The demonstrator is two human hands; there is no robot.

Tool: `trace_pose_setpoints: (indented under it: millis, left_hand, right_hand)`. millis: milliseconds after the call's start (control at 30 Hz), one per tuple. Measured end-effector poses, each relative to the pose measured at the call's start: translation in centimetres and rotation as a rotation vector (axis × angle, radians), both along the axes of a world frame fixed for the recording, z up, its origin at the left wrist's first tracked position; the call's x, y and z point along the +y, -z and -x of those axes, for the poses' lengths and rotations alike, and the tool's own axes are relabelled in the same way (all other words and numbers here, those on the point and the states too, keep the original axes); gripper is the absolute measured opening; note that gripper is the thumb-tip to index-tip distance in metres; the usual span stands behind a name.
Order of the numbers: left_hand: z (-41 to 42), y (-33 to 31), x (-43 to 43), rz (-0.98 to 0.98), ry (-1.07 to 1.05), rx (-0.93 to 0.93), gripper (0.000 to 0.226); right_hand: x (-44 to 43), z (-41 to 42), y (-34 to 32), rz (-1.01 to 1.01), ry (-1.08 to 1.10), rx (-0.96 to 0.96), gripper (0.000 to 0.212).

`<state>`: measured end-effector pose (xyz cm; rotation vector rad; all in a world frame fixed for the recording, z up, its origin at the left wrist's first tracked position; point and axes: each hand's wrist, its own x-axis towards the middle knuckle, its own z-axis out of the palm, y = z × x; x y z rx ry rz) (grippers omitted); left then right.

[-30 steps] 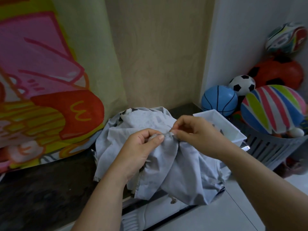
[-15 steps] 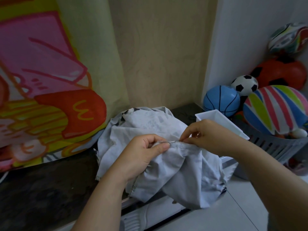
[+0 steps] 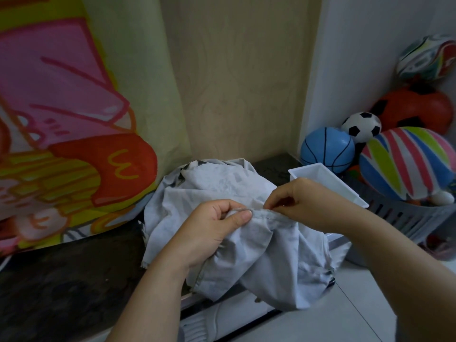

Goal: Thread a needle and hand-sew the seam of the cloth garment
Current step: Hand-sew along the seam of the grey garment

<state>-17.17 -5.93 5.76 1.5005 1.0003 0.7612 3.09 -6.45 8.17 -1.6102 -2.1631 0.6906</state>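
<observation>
A pale grey cloth garment (image 3: 222, 186) lies bunched on the dark counter (image 3: 61, 280) and hangs over its front edge. My left hand (image 3: 212, 228) grips a raised fold of the garment between thumb and curled fingers. My right hand (image 3: 303, 203) is just to the right of it, fingertips pinched together at the seam edge on something thin, which looks like the needle. The needle and thread are too small to make out clearly. The seam runs stretched between both hands.
A white plastic box (image 3: 323, 178) stands right behind my right hand. A grey slatted basket (image 3: 404, 215) holds several balls, among them a blue one (image 3: 327, 150) and a striped one (image 3: 407, 164). A colourful printed sheet (image 3: 61, 119) hangs at left.
My right hand has moved a little to the right along the seam, away from my left hand. My left hand keeps its grip on the fold.
</observation>
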Motion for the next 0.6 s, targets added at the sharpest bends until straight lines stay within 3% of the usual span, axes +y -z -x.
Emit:
trace_pose_setpoints:
  millis: [367, 600]
  left_hand:
    - [-0.1, 0.3, 0.3, -0.027, 0.032, -0.018, 0.014]
    - [-0.7, 1.0, 0.7, -0.042, -0.084, -0.061, 0.018]
  right_hand:
    - [-0.2, 0.5, -0.2, -0.019, 0.001, 0.057, 0.021]
    - [-1.0, 1.7, -0.7, 0.037, 0.035, 0.483, 0.013]
